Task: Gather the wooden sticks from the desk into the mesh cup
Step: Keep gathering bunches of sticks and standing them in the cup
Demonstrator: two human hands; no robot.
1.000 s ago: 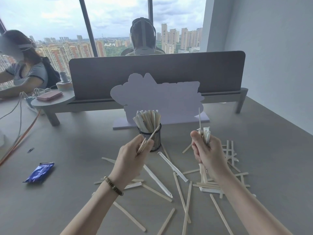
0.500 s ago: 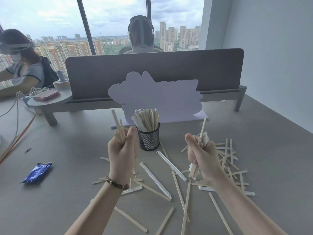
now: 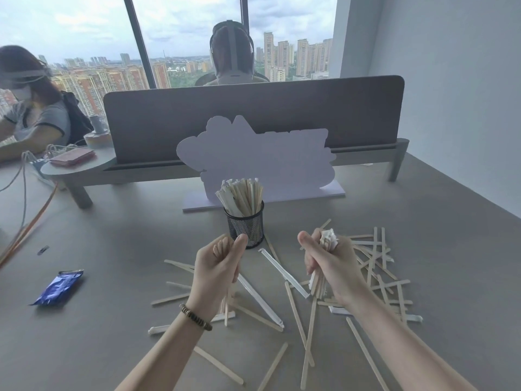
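Grey and wide, the desk (image 3: pixel 423 221) stands before a low divider (image 3: pixel 253 108) and tall windows (image 3: pixel 183 38) with a city behind them; two other people sit on the far side.

About the progress, I judge the task to be somewhere in the middle. The cup (image 3: pixel 248 225) is made of black mesh and stands upright near the centre of the desk, just in front of a pale cut-out sign (image 3: pixel 262 159). It is already quite full: a thick bunch of sticks stands in it, leaning a little to the left, some bare wood and some in white paper sleeves. Many sticks (image 3: pixel 375 266) are not yet gathered. One pile lies crossed over itself on the right, and others are scattered in front of the cup and toward the near edge.

Both hands are working. The left hand (image 3: pixel 217 269) is curled round a small bundle of sticks, held upright with the lower ends close to the desk or on it; I cannot tell which. The right hand (image 3: pixel 329 266) is clamped on another bundle, with crumpled white paper ends showing above the fist. Both bundles are in front of the cup, one on each side, and not yet in it.

A blue packet (image 3: pixel 57 286) lies far left.
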